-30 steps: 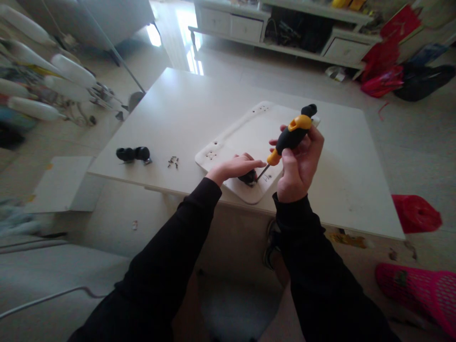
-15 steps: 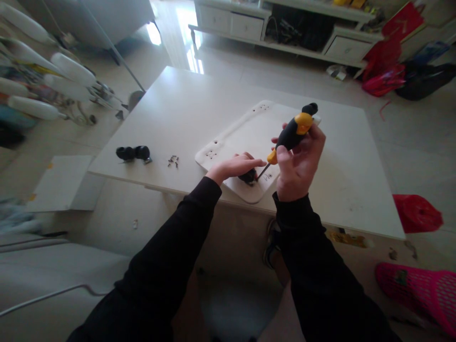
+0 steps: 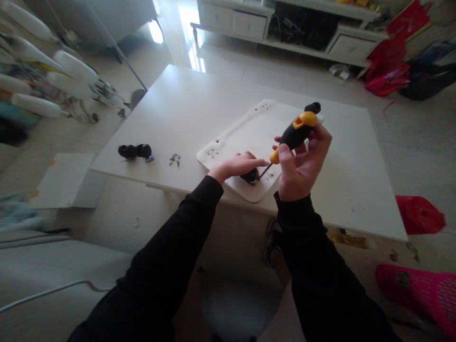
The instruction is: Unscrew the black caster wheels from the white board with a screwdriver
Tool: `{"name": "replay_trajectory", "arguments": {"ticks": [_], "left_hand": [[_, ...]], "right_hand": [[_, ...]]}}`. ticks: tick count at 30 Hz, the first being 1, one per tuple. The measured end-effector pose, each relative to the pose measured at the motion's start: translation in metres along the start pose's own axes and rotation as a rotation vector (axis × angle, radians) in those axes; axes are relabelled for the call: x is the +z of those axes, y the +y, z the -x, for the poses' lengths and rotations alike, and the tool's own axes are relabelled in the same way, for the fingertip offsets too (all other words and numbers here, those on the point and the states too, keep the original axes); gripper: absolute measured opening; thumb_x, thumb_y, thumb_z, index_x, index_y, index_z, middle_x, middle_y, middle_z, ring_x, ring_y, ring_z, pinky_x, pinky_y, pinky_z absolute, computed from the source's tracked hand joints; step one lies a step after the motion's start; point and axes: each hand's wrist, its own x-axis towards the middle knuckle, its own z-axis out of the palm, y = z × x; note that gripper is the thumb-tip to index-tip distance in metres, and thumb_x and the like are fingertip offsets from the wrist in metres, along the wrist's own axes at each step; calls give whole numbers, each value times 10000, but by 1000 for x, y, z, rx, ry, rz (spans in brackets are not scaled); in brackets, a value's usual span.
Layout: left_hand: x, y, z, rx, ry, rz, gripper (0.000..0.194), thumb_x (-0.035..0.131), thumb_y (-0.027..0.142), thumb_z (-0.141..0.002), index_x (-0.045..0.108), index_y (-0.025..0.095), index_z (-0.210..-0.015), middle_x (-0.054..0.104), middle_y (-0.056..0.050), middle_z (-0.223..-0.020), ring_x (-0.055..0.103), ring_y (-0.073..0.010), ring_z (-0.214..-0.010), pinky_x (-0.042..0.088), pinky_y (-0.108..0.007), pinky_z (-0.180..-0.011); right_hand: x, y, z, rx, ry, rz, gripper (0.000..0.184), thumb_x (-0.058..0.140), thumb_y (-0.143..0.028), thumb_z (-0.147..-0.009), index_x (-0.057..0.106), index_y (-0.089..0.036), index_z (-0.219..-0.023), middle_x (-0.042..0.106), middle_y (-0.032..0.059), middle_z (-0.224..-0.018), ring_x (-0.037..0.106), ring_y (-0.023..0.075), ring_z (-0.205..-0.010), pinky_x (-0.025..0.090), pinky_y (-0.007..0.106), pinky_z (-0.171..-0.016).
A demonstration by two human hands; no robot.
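Note:
My right hand grips a black-and-yellow screwdriver, its shaft slanting down to the left. The tip meets the base of a black caster wheel at the near corner of a white panel. My left hand is closed over that caster, its index finger stretched toward the screwdriver shaft; the fingers partly hide the wheel. Another caster stands at the panel's far right corner, behind the screwdriver handle. Small holes mark the panel's other corners. Whether a screw sits under the tip is too small to tell.
On the white table, two loose casters and several small screws lie to the left. A white box is on the floor beyond the left edge. At the right are a red bag and a pink basket.
The screwdriver handle has turned in my right hand, and its yellow end now shows a slot. My left hand stays on the caster. The whole view has shifted slightly.

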Motion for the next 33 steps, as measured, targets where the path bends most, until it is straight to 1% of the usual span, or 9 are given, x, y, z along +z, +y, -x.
{"name": "replay_trajectory", "arguments": {"ticks": [3,5,11,14,17,21,24,29,33], "left_hand": [[0,1,3,19,8,-14,635,438,721,-946,783,191,-891,788,-130,-1148,642,-299,-1140,403,-422,-1200],[0,2,3,18,16,-9,632,442,722,-948,782,192,-895,792,-133,-1123,645,-303,-1145,406,-429,-1194],[0,0,1,-9,-1,51,614,496,713,-901,790,175,-866,792,-157,-1068,671,-318,-1124,495,-409,-1062],[-2,1,1,7,-17,23,631,473,723,-916,793,180,-882,801,-150,-1087,664,-320,-1148,463,-415,-1116],[-2,2,2,24,-11,20,626,470,724,-912,781,183,-863,811,-142,-1078,668,-311,-1125,464,-408,-1120],[-1,3,3,17,0,30,573,483,672,-910,764,175,-862,813,-142,-1089,681,-298,-1102,489,-393,-1074],[0,3,3,7,6,45,554,489,652,-909,763,172,-872,811,-148,-1093,678,-307,-1134,487,-397,-1070],[0,1,2,21,2,53,577,488,680,-914,768,177,-872,814,-144,-1029,673,-309,-1130,479,-403,-1091],[1,-1,-1,15,-3,47,588,495,696,-906,767,180,-837,815,-143,-1017,688,-295,-1073,507,-386,-1062]], "right_hand": [[0,1,0,0,39,22,596,794,-505,-848,513,-383,-1359,556,39,-1287,726,213,-1022,698,455,-843],[-1,1,1,4,35,12,599,804,-465,-842,521,-383,-1364,567,32,-1241,726,219,-1034,697,450,-842],[-4,4,1,39,-56,-10,590,594,-434,-941,409,-375,-1498,638,75,-1276,739,258,-1102,698,476,-837],[-3,5,0,18,-26,3,631,710,-433,-889,429,-403,-1453,597,57,-1306,731,234,-1058,701,445,-809],[-3,3,1,6,26,29,628,800,-408,-839,498,-402,-1390,571,39,-1248,718,234,-1048,697,443,-794],[-3,2,2,8,-4,-44,571,693,-369,-903,485,-398,-1434,628,41,-1179,733,251,-1055,690,483,-844],[-2,5,2,-29,-13,-131,502,603,-352,-934,482,-390,-1420,663,35,-1159,740,223,-992,688,492,-874],[-1,6,-1,-52,59,-43,555,788,-405,-863,507,-380,-1341,582,29,-1248,718,232,-1123,702,452,-859],[-2,6,2,0,62,2,586,783,-441,-876,517,-382,-1395,600,34,-1223,738,225,-1039,703,465,-856]]}}
